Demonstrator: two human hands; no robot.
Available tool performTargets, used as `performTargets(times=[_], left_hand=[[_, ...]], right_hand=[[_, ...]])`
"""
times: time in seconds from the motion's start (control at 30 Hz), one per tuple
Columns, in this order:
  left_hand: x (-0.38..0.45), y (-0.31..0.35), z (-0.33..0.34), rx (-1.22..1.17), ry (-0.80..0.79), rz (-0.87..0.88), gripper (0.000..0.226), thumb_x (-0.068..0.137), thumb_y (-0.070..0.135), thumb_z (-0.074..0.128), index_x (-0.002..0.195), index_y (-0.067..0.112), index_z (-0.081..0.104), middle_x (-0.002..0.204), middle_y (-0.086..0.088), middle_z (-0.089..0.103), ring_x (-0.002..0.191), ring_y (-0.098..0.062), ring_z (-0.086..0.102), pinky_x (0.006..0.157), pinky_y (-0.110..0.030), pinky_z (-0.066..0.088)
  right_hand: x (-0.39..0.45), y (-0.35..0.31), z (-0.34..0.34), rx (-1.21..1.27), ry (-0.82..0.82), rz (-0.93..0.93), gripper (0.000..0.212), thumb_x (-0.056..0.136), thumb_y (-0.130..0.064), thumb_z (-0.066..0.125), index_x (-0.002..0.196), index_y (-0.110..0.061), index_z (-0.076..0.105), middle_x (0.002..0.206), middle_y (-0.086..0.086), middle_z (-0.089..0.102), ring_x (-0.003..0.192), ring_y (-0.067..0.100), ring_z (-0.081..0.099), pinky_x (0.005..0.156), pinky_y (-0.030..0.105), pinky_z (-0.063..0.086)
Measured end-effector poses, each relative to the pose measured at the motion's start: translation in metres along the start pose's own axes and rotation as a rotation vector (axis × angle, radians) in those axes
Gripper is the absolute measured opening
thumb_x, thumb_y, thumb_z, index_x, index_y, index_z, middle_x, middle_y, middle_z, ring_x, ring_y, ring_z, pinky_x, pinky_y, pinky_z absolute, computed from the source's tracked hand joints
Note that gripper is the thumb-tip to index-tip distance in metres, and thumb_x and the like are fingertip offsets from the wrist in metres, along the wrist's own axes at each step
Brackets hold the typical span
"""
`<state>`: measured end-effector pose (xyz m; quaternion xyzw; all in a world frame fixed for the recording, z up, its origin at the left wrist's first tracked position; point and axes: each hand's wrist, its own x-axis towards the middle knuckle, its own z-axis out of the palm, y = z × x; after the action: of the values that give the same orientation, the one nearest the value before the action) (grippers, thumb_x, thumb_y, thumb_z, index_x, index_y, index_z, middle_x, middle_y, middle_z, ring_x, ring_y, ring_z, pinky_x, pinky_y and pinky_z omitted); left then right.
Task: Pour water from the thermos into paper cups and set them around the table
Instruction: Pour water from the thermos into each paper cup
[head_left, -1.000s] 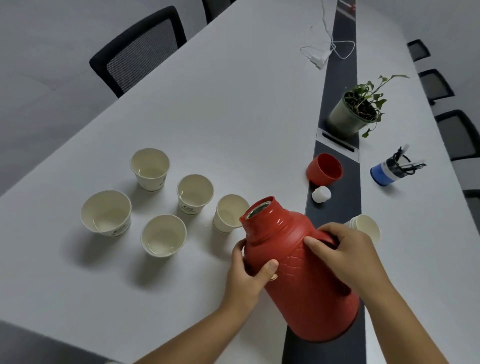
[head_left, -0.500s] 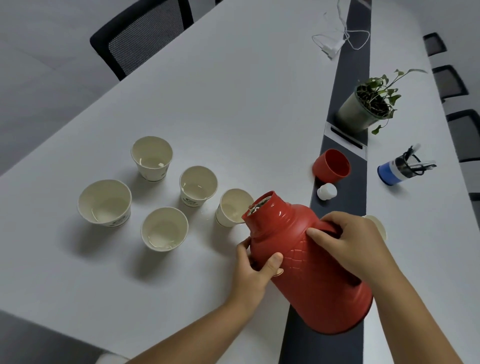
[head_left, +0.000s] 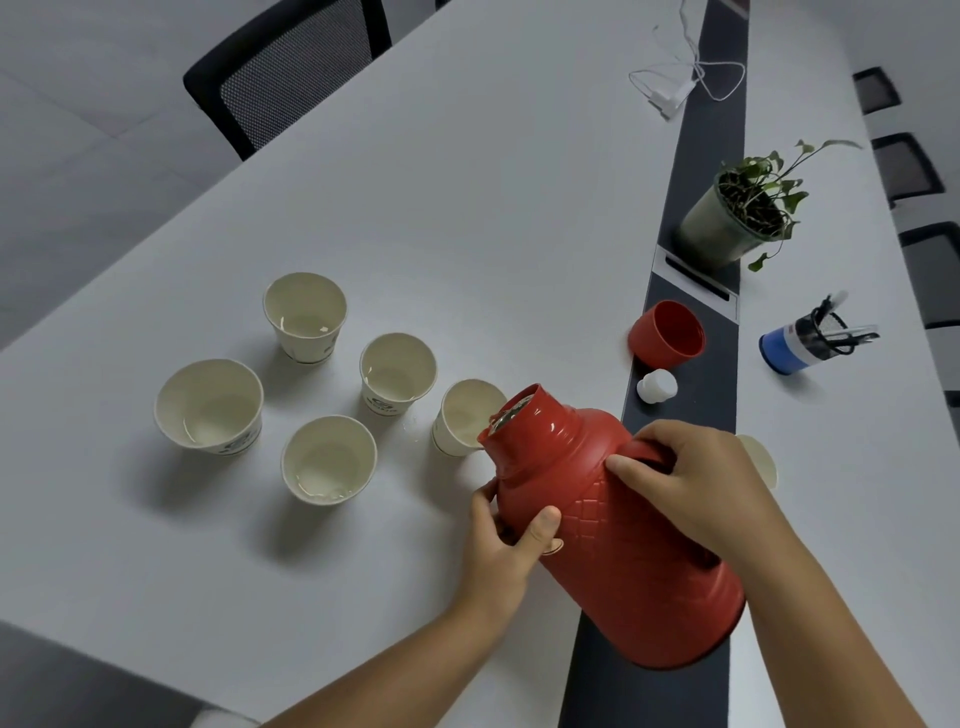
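Observation:
The red thermos (head_left: 623, 530) is tilted to the left, its open mouth over the rim of the nearest paper cup (head_left: 462, 415). My right hand (head_left: 696, 488) grips its handle. My left hand (head_left: 511, 540) holds the body from below the neck. Several other paper cups stand to the left: one at the back (head_left: 305, 316), one in the middle (head_left: 397, 371), one in front (head_left: 328, 460) and a wide one at far left (head_left: 209, 405). Each holds some water. Another paper cup (head_left: 761, 460) is mostly hidden behind my right hand.
The red thermos cap (head_left: 667, 335) and white stopper (head_left: 657, 385) lie on the dark centre strip. A potted plant (head_left: 737, 213), a blue pen holder (head_left: 800, 345) and a white cable (head_left: 680, 83) are further back. A black chair (head_left: 280, 73) stands at the table's left edge.
The thermos has tipped further over, its mouth dropping toward the nearest cup and its base rising. Both hands kept their grip.

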<state>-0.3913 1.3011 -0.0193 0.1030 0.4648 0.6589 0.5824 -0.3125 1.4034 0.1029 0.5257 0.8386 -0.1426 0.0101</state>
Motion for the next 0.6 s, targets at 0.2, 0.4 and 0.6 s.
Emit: performTargets(times=[0.2,0.4,0.6], left_hand=[[0.0004,-0.0013,-0.0002,-0.001,0.012,-0.004,0.048,0.058,0.035,0.064,0.102,0.028,0.043,0.108,-0.009,0.058,0.077,-0.004,0.066,0.059,-0.013,0.051],[0.0002,-0.0025,-0.0001,-0.002,0.006,-0.006,0.046,0.060,0.034,0.063,0.101,0.028,0.043,0.106,-0.007,0.058,0.074,0.003,0.066,0.058,-0.011,0.050],[-0.0002,-0.0038,-0.0003,-0.002,0.000,-0.007,0.049,0.057,0.037,0.064,0.101,0.028,0.044,0.104,-0.005,0.058,0.074,0.003,0.066,0.058,-0.012,0.051]], right_hand=[[0.0004,-0.0023,-0.0018,-0.024,0.011,-0.015,0.015,0.079,-0.035,0.062,0.084,-0.021,0.064,0.061,-0.024,0.046,0.058,-0.006,0.044,0.062,-0.003,0.035],[0.0007,-0.0018,-0.0015,-0.011,-0.017,-0.002,0.014,0.079,-0.035,0.062,0.084,-0.022,0.063,0.063,-0.022,0.049,0.062,-0.005,0.047,0.051,0.008,0.030],[-0.0001,-0.0018,-0.0017,-0.012,-0.021,-0.006,0.014,0.079,-0.035,0.062,0.084,-0.022,0.063,0.063,-0.021,0.049,0.061,-0.004,0.046,0.051,0.008,0.035]])
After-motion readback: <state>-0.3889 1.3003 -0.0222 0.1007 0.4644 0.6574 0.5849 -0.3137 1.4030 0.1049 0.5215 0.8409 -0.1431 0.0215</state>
